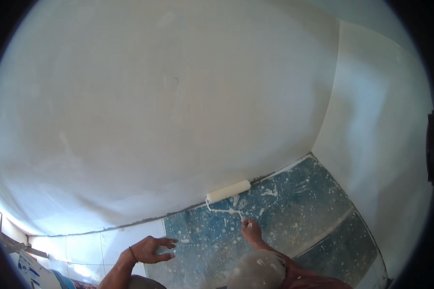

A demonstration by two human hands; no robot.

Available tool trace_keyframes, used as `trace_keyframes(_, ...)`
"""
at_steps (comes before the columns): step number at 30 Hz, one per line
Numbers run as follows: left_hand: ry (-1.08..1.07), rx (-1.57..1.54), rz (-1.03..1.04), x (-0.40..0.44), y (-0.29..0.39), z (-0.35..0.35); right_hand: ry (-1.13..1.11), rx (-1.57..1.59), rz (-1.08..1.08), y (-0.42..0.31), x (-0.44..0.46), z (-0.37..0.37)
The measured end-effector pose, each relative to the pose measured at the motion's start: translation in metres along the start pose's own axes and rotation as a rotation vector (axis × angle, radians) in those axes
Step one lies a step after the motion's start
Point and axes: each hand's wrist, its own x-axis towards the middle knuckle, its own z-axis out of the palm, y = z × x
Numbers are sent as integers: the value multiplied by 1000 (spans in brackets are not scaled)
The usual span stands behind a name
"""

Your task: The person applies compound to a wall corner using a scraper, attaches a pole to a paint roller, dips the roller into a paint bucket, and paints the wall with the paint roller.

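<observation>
My right hand (251,232) is closed around the handle of a paint roller (229,191). The roller's cream-coloured sleeve lies along the foot of the pale wall (178,106), just above the floor; I cannot tell whether it touches the wall. Its bent wire frame (222,210) runs down to my fingers, which hide most of the grip. To the left, my left hand (152,249) is held over the floor with thumb and fingers apart and nothing in it.
A blue-grey sheet (202,250) spotted with white paint covers the floor along the wall. White tiles (84,245) show at left. A second wall (376,125) meets the first at right. A paint-marked white container (31,269) stands at lower left, near a grey-brown bar (29,248).
</observation>
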Motion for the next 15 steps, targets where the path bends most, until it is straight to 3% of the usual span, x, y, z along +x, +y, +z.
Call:
trace_keyframes(5,8,46,49,-3,-10,1,-32,-20,34,-5,0,-7)
trace_keyframes(8,-90,46,-41,0,-3,1,9,16,33,-13,-4,-11)
trace_keyframes(15,-178,28,-52,12,-17,8,109,171,-201,-62,8,-35)
